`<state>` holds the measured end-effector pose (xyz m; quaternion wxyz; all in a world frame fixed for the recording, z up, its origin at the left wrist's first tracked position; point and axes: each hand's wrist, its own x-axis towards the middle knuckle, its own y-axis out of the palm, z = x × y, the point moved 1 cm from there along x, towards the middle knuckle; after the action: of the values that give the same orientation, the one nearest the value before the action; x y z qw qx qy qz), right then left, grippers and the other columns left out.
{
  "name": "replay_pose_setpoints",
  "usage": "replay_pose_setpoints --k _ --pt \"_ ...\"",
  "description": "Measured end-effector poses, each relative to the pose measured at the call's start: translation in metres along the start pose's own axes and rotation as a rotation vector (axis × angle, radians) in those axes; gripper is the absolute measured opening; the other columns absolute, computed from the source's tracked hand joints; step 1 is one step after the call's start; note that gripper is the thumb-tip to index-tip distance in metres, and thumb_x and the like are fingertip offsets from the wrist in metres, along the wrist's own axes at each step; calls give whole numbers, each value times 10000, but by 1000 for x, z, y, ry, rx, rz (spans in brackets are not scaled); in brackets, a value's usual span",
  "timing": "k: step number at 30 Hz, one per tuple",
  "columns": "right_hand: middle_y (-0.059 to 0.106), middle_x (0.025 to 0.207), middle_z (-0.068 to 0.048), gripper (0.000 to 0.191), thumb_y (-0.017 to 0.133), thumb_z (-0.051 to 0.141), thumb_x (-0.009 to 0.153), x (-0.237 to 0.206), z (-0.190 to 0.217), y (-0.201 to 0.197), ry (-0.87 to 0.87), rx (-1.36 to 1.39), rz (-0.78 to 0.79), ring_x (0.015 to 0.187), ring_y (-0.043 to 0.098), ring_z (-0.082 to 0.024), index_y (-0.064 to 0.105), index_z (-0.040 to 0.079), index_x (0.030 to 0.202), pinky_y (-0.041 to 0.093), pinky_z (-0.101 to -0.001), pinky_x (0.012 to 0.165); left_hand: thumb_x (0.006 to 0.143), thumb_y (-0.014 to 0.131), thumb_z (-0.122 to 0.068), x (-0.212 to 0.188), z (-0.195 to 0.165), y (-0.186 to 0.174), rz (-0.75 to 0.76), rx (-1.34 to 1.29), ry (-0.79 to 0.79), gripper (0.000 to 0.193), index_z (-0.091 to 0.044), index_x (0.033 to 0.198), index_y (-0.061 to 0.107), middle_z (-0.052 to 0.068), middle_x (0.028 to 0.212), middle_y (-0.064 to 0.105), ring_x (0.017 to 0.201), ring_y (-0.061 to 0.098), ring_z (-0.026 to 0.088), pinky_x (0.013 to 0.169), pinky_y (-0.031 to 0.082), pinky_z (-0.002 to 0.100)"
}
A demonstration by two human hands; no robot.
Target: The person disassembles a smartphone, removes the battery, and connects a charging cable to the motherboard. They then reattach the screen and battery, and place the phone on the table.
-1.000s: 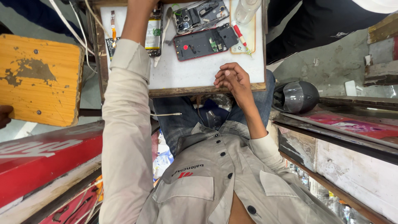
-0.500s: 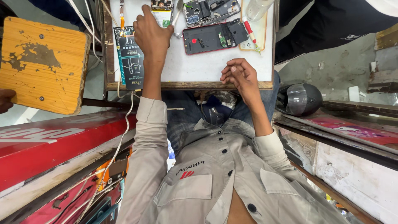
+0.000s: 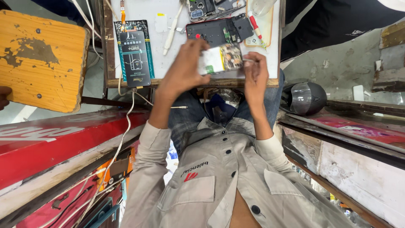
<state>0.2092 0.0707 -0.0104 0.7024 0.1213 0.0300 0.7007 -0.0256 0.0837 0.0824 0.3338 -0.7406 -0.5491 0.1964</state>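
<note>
White worktop [image 3: 181,63] cluttered; both hands grip battery [image 3: 220,59], probably.

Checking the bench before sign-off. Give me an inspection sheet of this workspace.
Surface: white work board on a wooden frame.
Job's things: small flat white part held over the board's near edge; opened phone behind it.
Clutter: dark packaged item, white tool, red pen.
Grippers: left hand and right hand both pinch the part.
Cables: white cables hang off the board's left side.
Surroundings: wooden stool, dark helmet, red panel.
</note>
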Motion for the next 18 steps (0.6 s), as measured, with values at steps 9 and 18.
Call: replay_pose_setpoints --k 9,18 --pt "647 1156 -132 219 577 -97 1002 -3 18 -10 -115 -465 -76 1053 685 -198 585 -37 1213 567 -295 902 693 846 -26 8 -12 10 112 102 -21 692 -56 1300 515 160 1130 605 1096 588 359 969 494 451" --pt "664 1102 -162 230 622 -102 956 -4 30 0 -153 -656 -7 958 680 -249 615 -40 1177 550 -336 872 930 775 -67 50 35 17 -265 189 48 220 -64 1136 696 109 1181 673 1178 594 296 1027 495 425"
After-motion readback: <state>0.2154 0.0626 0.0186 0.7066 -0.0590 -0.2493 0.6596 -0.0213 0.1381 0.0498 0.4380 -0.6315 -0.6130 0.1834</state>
